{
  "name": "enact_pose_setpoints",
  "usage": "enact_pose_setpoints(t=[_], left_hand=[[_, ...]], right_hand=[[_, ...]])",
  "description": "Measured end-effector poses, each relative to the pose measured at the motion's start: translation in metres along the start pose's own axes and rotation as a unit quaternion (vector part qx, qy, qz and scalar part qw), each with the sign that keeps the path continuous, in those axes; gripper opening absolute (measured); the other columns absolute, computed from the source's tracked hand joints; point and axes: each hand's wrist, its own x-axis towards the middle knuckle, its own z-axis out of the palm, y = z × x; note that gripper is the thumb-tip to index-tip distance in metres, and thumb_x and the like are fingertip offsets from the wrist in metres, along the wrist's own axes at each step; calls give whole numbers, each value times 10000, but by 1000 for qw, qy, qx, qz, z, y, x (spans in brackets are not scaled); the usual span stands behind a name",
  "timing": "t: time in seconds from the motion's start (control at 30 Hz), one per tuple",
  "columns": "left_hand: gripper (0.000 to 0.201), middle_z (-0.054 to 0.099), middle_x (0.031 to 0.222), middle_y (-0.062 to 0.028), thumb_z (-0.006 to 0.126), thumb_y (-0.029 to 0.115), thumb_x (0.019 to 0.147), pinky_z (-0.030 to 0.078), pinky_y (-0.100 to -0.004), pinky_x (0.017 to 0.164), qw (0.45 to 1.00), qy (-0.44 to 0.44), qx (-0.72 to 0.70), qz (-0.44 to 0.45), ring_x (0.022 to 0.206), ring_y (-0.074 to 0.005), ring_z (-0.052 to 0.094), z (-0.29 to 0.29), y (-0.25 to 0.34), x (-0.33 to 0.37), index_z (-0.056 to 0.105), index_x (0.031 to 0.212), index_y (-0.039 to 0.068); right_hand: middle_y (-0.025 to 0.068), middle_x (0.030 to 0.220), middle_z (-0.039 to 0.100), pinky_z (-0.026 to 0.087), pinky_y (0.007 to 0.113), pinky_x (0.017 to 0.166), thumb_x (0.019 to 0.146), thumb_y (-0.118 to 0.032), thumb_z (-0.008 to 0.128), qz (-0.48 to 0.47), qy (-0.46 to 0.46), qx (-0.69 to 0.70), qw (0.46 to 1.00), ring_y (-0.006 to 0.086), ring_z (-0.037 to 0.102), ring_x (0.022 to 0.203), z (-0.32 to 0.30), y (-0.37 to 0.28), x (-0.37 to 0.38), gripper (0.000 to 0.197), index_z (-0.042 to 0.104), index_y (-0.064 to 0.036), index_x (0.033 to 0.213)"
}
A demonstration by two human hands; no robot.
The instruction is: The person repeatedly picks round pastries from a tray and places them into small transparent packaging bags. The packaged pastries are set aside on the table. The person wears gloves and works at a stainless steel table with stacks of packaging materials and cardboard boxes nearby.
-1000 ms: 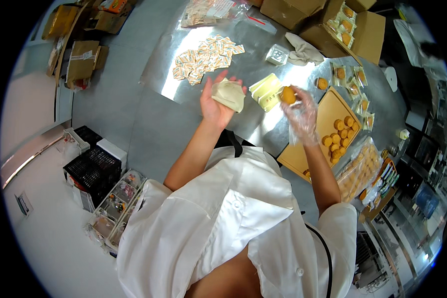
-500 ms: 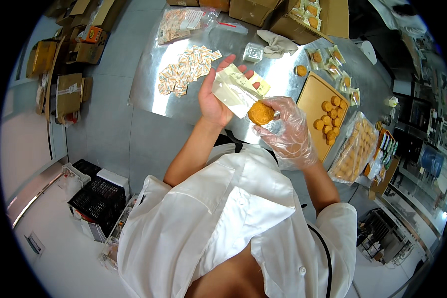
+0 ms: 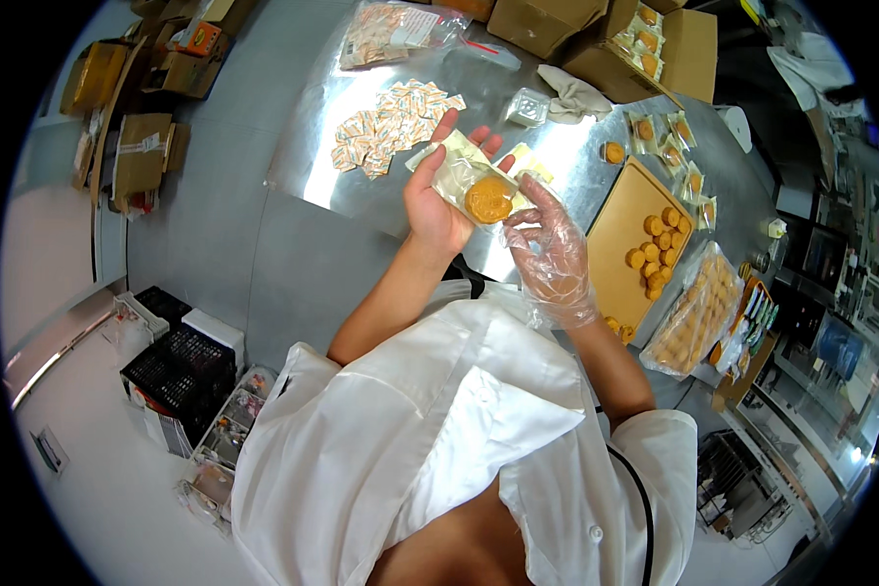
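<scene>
My bare left hand holds a clear plastic bag with a cream printed end, palm up, thumb over its edge. A round golden-brown mooncake lies in the bag near its mouth. At the mouth, beside the mooncake, is my right hand in a clear plastic glove, its fingertips pinching the bag's edge. A further cream bag piece shows behind the left fingers. To the right, several unwrapped mooncakes sit on a tan tray.
Small printed sachets lie heaped on the metal table, near a clear plastic box and a cloth. Bagged mooncakes lie beyond the tray. A cardboard box holds more. A large bag of mooncakes lies right.
The mooncake has passed from my right fingers into the bag on my left hand. My right fingers have shifted to the bag's mouth. The whole view has swung slightly.
</scene>
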Motion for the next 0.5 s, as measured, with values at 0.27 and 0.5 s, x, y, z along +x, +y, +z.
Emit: enact_pose_setpoints(t=[0.27, 0.5], left_hand=[[611, 271, 1519, -292, 365, 340, 1015, 299, -528, 1136, 987, -122, 100, 9, 1386, -435, 338, 34, 20, -17, 181, 1535, 77], [701, 403, 1434, -302, 429, 445, 1005, 425, -483, 1056, 958, -149, 245, 15, 1300, -394, 470, 57, 28, -26, 252, 1470, -50]], right_hand=[[184, 1244, 588, 550, 349, 764, 725, -47, 810, -194, -20, -237, 952, 294, 617, 940, 1, -8, 16, 841, 382, -10, 1449], [164, 1146, 629, 545, 366, 764, 731, -40, 805, -261, 28, -241, 934, 297, 630, 963, 0, -21, 21, 784, 423, -7, 1415]])
